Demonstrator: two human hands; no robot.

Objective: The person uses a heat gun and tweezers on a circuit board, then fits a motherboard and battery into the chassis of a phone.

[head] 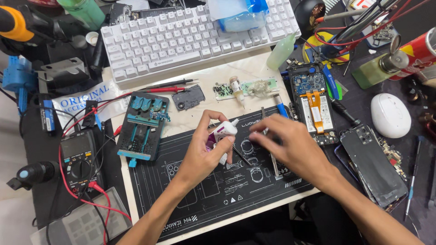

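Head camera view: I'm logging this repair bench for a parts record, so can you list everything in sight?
keyboard: one, white, top centre
work mat: one, black with white outlines, centre
holder frame: one, teal, left of mat
multimeter: one, black with red leads, left
opened phone: one, blue board and orange flex showing, right of mat
phone back: one, dark, far right
mouse: one, white, right
circuit strip: one, green, below keyboard
squeeze bottle: one, pale green, by keyboard
small tube: one, white and purple, in left hand
left hand: holds the tube
right hand: blurred, over mat; any grip unclear
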